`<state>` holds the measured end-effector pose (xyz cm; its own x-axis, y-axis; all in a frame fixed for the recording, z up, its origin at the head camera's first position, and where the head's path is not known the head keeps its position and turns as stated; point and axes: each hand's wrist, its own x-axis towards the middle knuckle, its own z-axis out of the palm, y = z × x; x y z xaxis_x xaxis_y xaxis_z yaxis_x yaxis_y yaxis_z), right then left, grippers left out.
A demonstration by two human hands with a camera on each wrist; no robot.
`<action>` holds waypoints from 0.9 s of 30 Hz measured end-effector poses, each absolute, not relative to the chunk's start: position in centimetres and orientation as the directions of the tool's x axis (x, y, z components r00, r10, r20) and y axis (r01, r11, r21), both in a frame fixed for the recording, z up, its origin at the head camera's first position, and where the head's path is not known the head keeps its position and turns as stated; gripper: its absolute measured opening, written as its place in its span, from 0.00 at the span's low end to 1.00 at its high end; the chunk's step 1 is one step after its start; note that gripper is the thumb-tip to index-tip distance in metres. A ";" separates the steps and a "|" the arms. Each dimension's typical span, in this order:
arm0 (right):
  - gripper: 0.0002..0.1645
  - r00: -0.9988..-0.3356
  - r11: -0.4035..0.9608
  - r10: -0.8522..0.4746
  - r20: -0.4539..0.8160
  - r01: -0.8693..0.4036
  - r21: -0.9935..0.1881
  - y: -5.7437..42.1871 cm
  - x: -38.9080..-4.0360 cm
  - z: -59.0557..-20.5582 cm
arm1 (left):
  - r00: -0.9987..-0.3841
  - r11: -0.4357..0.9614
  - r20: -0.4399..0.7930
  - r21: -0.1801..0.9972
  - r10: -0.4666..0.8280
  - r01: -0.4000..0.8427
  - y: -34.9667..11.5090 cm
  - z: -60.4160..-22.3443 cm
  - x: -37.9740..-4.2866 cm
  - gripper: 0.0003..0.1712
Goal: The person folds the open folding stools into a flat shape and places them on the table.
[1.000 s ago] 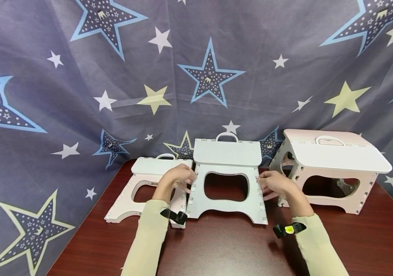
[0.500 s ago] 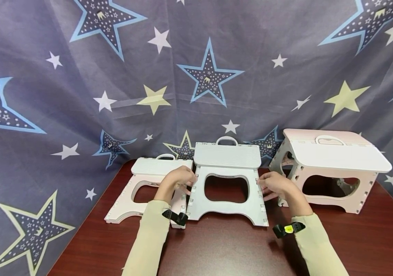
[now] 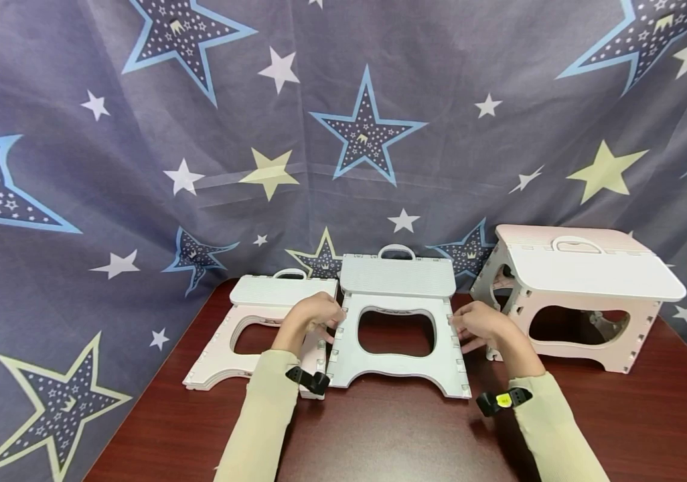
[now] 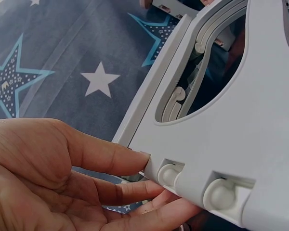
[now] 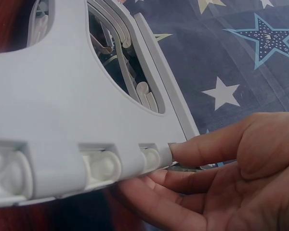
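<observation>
A white folding step stool (image 3: 404, 276), folded flat with a carry handle (image 3: 398, 250) at its far end, lies leaning back in the middle of the table. My left hand (image 3: 319, 313) pinches its left edge, thumb (image 4: 111, 156) on the near face and fingers (image 4: 159, 214) under the hinged rim. On the opposite edge my right hand (image 3: 477, 323) grips the same way, its thumb (image 5: 207, 147) beside the round hinge knobs (image 5: 103, 166). Through the cut-out, folded inner panels show in both wrist views.
Left of it, a pale pink and white folded stool (image 3: 213, 355) lies on the dark red table (image 3: 392, 442), close beside my left hand. On the right stands an unfolded pink and white stool (image 3: 596, 268). A star-patterned curtain (image 3: 440, 167) hangs behind.
The white stool's far end has sunk lower and its near feet have slid slightly toward me, so it lies flatter. Both hands keep their hold.
</observation>
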<state>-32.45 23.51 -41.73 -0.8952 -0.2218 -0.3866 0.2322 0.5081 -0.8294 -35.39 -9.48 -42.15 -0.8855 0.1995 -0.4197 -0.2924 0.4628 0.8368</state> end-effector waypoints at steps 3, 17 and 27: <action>0.21 -0.894 0.514 -0.221 -0.390 0.233 -0.826 23.5 -32.4 -41.8 | -0.884 0.459 -0.423 0.838 0.201 -0.296 -9.5 -42.2 -35.4 0.06; 0.19 -0.890 0.528 -0.220 -0.401 0.237 -0.815 23.6 -32.6 -42.4 | -0.875 0.484 -0.420 0.833 0.239 -0.268 -9.6 -42.4 -35.3 0.22; 0.20 -0.890 0.536 -0.210 -0.406 0.242 -0.809 23.4 -32.7 -42.8 | -0.869 0.507 -0.434 0.819 0.239 -0.269 -9.7 -42.7 -35.4 0.25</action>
